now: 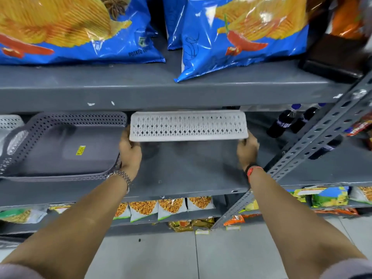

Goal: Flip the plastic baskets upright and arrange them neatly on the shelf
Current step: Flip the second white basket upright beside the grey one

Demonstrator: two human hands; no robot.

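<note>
Both hands gripped the white basket by its ends, left hand and right hand, fingertips hidden beneath it. It hung above bare grey shelf, beside the grey basket, whose left side was cut off.

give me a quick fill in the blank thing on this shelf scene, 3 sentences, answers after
1. Both hands, the left hand and the right hand, grip the ends of the ____ basket.
2. The grey basket beside it lies upside down with a ____ sticker on its base.
3. On the shelf above stand blue bags of potato ____.

Missing words: white; yellow; chips
</note>
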